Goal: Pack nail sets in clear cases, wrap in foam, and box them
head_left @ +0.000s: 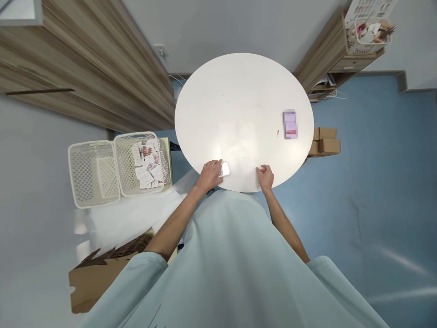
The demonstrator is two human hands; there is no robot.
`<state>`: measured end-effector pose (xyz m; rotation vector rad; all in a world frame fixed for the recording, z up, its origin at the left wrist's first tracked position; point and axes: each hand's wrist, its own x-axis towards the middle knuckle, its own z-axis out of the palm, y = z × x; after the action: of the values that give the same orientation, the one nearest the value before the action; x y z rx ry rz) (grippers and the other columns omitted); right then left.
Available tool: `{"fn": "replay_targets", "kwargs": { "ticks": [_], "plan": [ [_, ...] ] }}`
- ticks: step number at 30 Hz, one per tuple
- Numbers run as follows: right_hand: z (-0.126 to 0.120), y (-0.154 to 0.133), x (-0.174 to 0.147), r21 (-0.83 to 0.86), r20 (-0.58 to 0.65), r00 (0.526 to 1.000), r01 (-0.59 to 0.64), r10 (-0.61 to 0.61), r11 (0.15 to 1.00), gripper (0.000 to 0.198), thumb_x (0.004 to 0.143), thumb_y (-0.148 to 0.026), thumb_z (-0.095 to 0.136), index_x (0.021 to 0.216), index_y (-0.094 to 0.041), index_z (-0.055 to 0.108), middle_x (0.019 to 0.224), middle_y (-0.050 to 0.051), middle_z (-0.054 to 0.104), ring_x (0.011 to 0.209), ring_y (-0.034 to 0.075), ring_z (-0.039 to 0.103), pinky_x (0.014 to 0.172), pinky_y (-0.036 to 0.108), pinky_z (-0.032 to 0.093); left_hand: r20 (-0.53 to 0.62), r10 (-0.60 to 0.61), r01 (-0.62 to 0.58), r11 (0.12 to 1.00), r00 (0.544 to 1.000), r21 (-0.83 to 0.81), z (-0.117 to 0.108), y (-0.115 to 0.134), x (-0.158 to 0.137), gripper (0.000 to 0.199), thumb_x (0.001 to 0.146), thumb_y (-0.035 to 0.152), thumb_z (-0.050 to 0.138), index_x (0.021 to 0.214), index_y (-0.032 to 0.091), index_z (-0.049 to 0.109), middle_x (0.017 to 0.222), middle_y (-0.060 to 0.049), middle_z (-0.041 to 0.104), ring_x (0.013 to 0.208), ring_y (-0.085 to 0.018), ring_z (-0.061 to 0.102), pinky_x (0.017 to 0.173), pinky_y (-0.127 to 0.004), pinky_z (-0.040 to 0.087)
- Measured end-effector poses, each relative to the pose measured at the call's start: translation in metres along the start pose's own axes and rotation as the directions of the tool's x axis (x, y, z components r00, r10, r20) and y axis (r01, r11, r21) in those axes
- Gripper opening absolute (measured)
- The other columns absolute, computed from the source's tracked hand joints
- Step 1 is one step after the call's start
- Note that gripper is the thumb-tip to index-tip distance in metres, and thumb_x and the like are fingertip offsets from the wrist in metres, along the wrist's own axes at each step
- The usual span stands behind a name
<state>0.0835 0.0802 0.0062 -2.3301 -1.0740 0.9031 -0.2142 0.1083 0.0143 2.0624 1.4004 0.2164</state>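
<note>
Near the front edge of the white round table [239, 91], my left hand [210, 176] is closed on a small flat packet [224, 169]. It looks clear or whitish and shiny, and its far end sticks out to the right of my fingers. What is inside it is too small to tell. My right hand [265, 177] rests at the same edge, a little way to the right, with its fingers curled and pinched together. Whatever they hold, if anything, is too small to make out. A tiny dark piece [277, 133] lies farther back on the right.
A pixelated purple rectangle [290, 124] lies on the table's right side. To the left stands an open white basket [118, 150] holding several small cards or packets, its lid [77, 182] beside it. Brown boxes [329, 146] sit right of the table, below its top.
</note>
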Motion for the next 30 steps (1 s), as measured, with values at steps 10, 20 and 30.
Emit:
{"fn": "replay_targets", "kwargs": {
  "ticks": [10,20,30],
  "plan": [
    [-0.006,0.014,-0.015,0.004,0.033,0.997,-0.064,0.064,0.998,0.023,0.09,-0.042,0.067,0.101,-0.023,0.069,0.098,0.006,0.079,0.088,0.024,0.07,0.081,0.034,0.05,0.037,0.1,-0.098,0.994,0.994,-0.055,0.021,0.022,0.034,0.082,0.075,0.011,0.066,0.155,0.015,0.048,0.14,-0.022,0.057,0.133,-0.044,0.052,0.114,-0.057,0.039],
    [-0.017,-0.011,-0.034,0.046,0.093,0.995,0.031,-0.035,0.998,0.018,0.093,-0.038,0.061,0.092,-0.024,0.07,0.098,0.005,0.079,0.083,0.022,0.07,0.079,0.034,0.053,0.079,0.054,-0.042,0.989,0.995,-0.145,0.021,0.018,0.027,0.087,0.08,0.016,0.069,0.161,0.019,0.037,0.161,-0.019,0.044,0.146,-0.039,0.047,0.117,-0.052,0.045],
    [0.026,-0.066,-0.055,0.047,0.407,0.852,0.341,-0.33,0.939,0.013,0.098,-0.034,0.063,0.093,-0.025,0.071,0.095,0.001,0.077,0.08,0.018,0.067,0.074,0.03,0.051,-0.042,-0.218,0.196,0.934,0.975,-0.3,0.011,0.023,-0.001,0.056,0.099,0.028,0.058,0.153,0.019,0.047,0.146,-0.015,0.06,0.12,-0.028,0.068,0.102,-0.043,0.058]
  ]
}}
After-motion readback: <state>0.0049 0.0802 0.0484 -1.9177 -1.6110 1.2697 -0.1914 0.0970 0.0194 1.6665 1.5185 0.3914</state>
